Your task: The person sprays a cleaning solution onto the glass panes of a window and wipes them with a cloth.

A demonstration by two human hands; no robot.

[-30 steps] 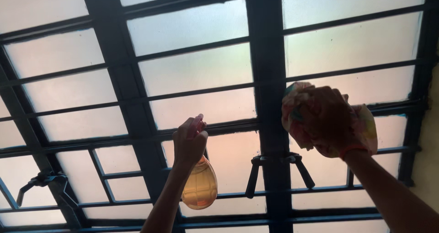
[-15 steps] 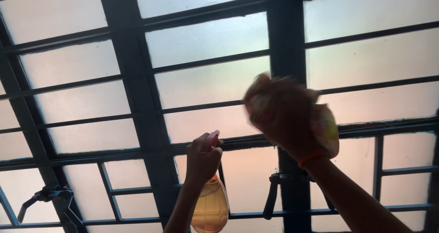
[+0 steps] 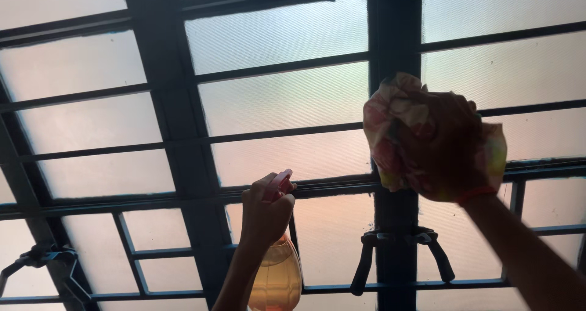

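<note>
My left hand [image 3: 264, 210] is raised near the bottom centre and grips a spray bottle [image 3: 278, 274] with an amber body and a pink trigger head, held up toward the window. My right hand [image 3: 448, 146] is higher on the right and clutches a crumpled patterned cloth [image 3: 397, 122] in pink, yellow and cream, pressed against the frosted glass panes [image 3: 281, 109] where a thick dark vertical frame bar [image 3: 394, 48] runs. A red band sits at my right wrist. Both arms are in shadow against the bright glass.
The window is a grid of dark metal bars [image 3: 165, 103] with thin horizontal rods across frosted panes. A dark two-armed latch handle [image 3: 401, 250] hangs on the vertical bar below my right hand. Another latch [image 3: 36, 259] sits at the lower left.
My right hand with the cloth swept left across the glass, then back to the right over the vertical bar. My left hand and the bottle stayed low, shifting slightly.
</note>
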